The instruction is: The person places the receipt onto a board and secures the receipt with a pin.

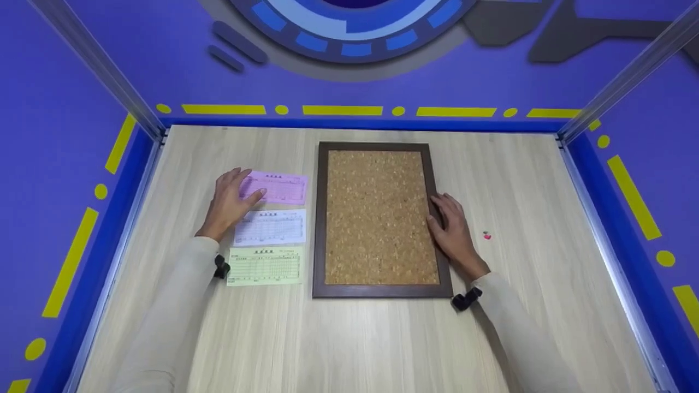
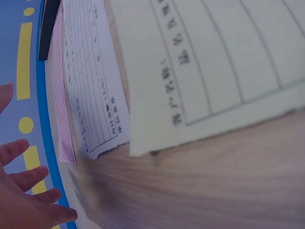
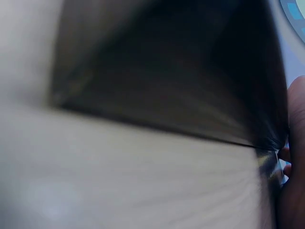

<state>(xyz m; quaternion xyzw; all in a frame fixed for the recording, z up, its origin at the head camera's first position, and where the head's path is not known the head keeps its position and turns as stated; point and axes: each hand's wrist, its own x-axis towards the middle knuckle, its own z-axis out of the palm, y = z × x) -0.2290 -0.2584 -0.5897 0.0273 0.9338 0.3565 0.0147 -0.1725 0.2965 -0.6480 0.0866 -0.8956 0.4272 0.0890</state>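
Note:
A cork board [image 1: 377, 218] in a dark brown frame lies flat on the table. To its left, three printed paper slips form a column: pink [image 1: 281, 188] at the back, white [image 1: 271, 226] in the middle, pale green [image 1: 265, 266] in front. My left hand [image 1: 226, 202], fingers spread and loosely bent, is over the left end of the pink slip. Seen from the left wrist, its fingers [image 2: 31, 179] grip nothing. My right hand [image 1: 452, 226] rests against the board's right side, thumb and fingertips on the frame. The right wrist view shows the frame's dark side [image 3: 181, 81] close up.
A tiny red heart-shaped piece [image 1: 487, 236] lies on the table [image 1: 371, 344] to the right of the board. Blue-purple panels with yellow marks [image 1: 343, 110] wall the table at the back and on both sides, with metal rails [image 1: 611, 240] along the side edges.

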